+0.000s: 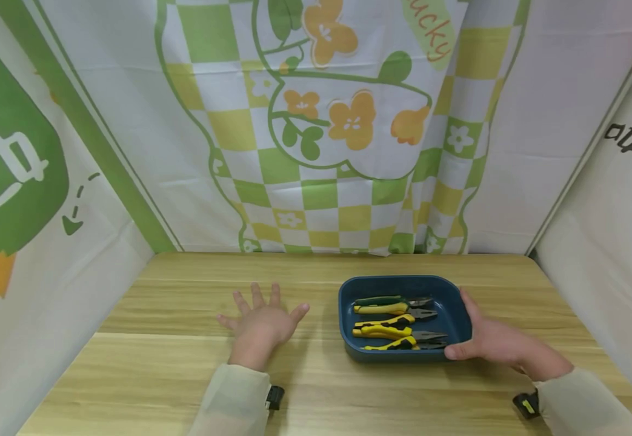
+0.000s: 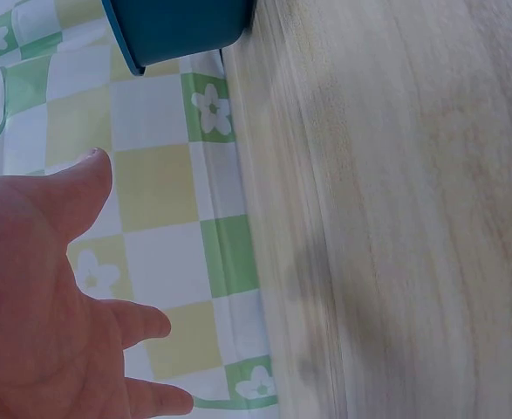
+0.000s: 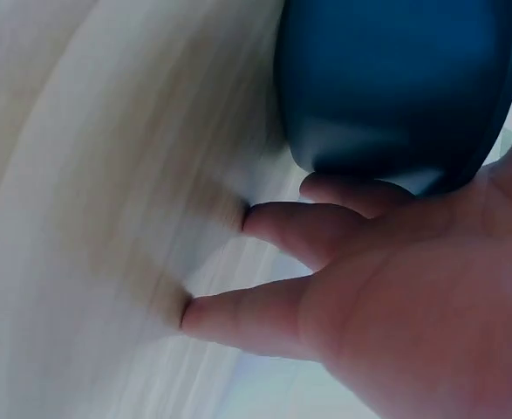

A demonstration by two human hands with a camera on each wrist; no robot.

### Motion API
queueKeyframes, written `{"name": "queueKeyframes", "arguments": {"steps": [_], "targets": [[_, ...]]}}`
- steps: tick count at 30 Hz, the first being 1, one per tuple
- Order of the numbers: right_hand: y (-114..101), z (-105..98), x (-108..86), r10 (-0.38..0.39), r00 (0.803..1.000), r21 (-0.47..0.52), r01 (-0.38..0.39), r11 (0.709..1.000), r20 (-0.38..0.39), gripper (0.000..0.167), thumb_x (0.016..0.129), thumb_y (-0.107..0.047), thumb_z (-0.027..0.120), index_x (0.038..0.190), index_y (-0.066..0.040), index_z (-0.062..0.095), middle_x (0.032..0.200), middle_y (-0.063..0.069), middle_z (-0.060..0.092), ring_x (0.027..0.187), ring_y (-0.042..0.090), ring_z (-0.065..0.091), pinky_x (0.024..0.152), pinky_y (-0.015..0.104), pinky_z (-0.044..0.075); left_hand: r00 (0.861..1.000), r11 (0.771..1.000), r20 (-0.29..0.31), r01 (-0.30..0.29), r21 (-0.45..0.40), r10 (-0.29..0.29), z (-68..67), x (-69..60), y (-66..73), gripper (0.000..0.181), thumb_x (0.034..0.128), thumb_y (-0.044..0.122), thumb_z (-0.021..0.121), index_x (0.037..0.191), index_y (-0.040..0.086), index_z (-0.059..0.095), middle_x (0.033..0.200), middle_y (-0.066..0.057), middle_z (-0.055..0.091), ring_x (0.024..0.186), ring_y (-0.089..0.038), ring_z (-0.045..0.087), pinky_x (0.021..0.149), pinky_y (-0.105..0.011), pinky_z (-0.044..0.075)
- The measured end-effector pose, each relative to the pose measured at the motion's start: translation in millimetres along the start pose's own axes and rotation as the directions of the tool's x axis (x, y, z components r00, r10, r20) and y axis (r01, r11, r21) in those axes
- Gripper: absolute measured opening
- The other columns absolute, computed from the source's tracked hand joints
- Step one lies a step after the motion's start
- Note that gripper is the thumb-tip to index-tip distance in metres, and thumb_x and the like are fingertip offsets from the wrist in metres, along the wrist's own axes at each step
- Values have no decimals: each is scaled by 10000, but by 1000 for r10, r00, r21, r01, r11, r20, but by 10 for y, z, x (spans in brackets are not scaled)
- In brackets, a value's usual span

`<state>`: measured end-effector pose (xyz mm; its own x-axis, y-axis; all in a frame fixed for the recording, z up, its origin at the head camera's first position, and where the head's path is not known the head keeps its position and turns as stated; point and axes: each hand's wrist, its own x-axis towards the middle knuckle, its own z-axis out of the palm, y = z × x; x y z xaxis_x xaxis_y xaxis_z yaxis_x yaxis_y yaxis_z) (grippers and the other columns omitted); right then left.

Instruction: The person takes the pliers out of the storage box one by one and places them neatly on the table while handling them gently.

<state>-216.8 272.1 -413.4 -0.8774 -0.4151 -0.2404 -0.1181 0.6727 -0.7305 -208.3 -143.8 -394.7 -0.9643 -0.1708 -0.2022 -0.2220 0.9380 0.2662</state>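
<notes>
Blue box [image 1: 397, 356] sits between spread left hand [image 1: 263, 329] and right hand [image 1: 492, 340] gripping its end

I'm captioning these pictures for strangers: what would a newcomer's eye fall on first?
Probably the yellow-handled pliers, lying in a dark blue box right of centre on the wooden table, with the right hand at the box's right end. Next, the left hand, fingers spread, left of the box. Behind the table hangs a green-and-yellow checked cloth.
</notes>
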Motion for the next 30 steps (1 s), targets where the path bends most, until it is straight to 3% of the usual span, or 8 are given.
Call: {"name": "queueKeyframes", "arguments": {"steps": [6, 11, 14, 18, 21, 30], "targets": [[-41, 37, -3, -3, 1000, 33, 4, 999, -16, 1342, 817, -341, 843, 1518, -33, -260, 1450, 498, 169, 1278, 572, 383, 1033, 663, 310, 1000, 1000, 5, 2, -6, -2, -5, 2, 17, 981, 888, 824, 289, 1613, 187, 111, 1607, -236, -85, 1374, -558, -203, 899, -842, -133], [-116, 93, -5, 10, 1000, 36, -9, 999, -7, 1347, 818, -355, 841, 1515, -35, -266, 1441, 493, 213, 1218, 487, 487, 1021, 628, 345, 1000, 1000, -9, 0, -5, 0, -15, -10, 22, 995, 879, 837, 274, 1614, 186, 112, 1610, -237, -80, 1379, -563, -188, 902, -841, -129], [-148, 148, -10, 16, 1000, 71, -16, 997, 1, 1360, 810, -345, 851, 1516, -50, -273, 1486, 474, 119, 1294, 520, 390, 1055, 645, 289, 1000, 1000, -19, 1, 4, -1, -9, -7, 6, 998, 874, 844, 265, 1615, 191, 118, 1611, -243, -67, 1382, -566, -178, 908, -847, -112], [-174, 231, -32, 19, 1000, 89, -19, 996, 1, 1371, 799, -345, 859, 1518, -58, -272, 1496, 466, 105, 1320, 537, 343, 1066, 645, 271, 1000, 1000, -21, -1, 6, 1, 24, 0, -30, 1010, 864, 854, 255, 1614, 191, 123, 1609, -253, -54, 1381, -571, -174, 899, -854, -108], [-205, 287, -43, 12, 1000, 89, -12, 996, 4, 1364, 801, -348, 856, 1519, -46, -264, 1471, 471, 189, 1256, 471, 449, 1046, 609, 321, 1000, 1000, -20, 0, 8, 1, 35, 5, -72, 1018, 861, 859, 237, 1614, 181, 128, 1610, -258, -49, 1379, -576, -173, 894, -855, -112], [-311, 414, -29, -42, 999, 125, 42, 991, -3, 1370, 784, -308, 875, 1531, -69, -248, 1476, 451, 218, 1202, 400, 488, 1040, 559, 331, 999, 1000, -31, -15, 13, 15, -46, 28, -171, 1053, 836, 881, 183, 1614, 173, 131, 1612, -255, -67, 1383, -576, -173, 901, -849, -120]]}}
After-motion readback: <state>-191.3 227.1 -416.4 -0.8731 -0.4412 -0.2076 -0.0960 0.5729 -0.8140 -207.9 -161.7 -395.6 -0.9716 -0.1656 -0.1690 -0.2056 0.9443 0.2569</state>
